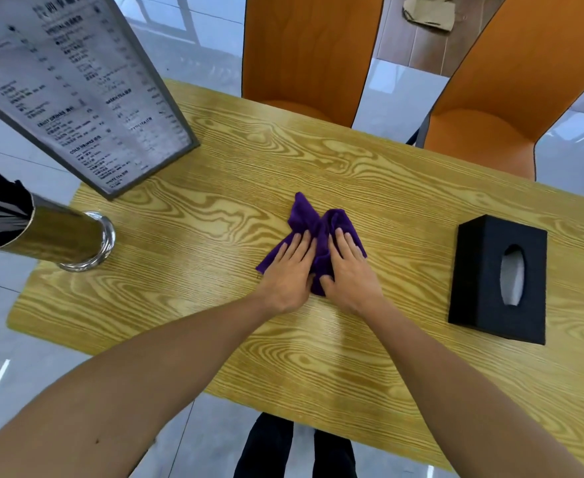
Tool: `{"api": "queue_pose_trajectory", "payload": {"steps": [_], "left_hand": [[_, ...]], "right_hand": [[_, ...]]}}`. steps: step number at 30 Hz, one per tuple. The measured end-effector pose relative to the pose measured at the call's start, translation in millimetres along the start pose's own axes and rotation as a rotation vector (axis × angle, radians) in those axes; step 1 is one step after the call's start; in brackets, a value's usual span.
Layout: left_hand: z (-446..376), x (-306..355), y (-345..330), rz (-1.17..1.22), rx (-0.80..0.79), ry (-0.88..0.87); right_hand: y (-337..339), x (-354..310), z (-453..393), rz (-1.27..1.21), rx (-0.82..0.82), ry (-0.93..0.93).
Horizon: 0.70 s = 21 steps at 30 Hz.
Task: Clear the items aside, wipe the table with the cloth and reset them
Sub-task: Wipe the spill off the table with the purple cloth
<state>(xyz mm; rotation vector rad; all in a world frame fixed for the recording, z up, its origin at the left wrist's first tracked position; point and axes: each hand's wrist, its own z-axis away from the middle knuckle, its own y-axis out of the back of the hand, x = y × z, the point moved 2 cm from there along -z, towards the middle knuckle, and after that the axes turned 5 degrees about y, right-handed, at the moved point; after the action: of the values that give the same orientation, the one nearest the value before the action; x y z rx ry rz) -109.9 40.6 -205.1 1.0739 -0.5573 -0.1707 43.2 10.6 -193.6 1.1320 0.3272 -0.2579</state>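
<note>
A crumpled purple cloth [313,220] lies in the middle of the yellow wood-grain table [214,215]. My left hand [289,270] and my right hand [347,269] rest flat on it side by side, fingers spread and pointing away from me, thumbs meeting on a fold of the cloth. A framed menu stand [77,84] stands at the table's far left corner. A shiny metal holder [63,236] with dark straws sits at the left edge. A black tissue box [499,277] stands at the right.
Two orange chairs [311,53] [511,98] are pushed up to the far side of the table. Grey tiled floor surrounds it. My dark trouser legs [297,446] show below the near edge.
</note>
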Motion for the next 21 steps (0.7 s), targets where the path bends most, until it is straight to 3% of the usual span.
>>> {"api": "queue_pose_trajectory", "payload": {"steps": [8, 21], "left_hand": [[24, 3, 0, 0.114, -0.033, 0.033], [172, 47, -58, 0.09, 0.034, 0.126]], "right_hand": [[-6, -12, 27, 0.01, -0.018, -0.003], [-61, -41, 165, -0.012, -0.024, 0.113]]}}
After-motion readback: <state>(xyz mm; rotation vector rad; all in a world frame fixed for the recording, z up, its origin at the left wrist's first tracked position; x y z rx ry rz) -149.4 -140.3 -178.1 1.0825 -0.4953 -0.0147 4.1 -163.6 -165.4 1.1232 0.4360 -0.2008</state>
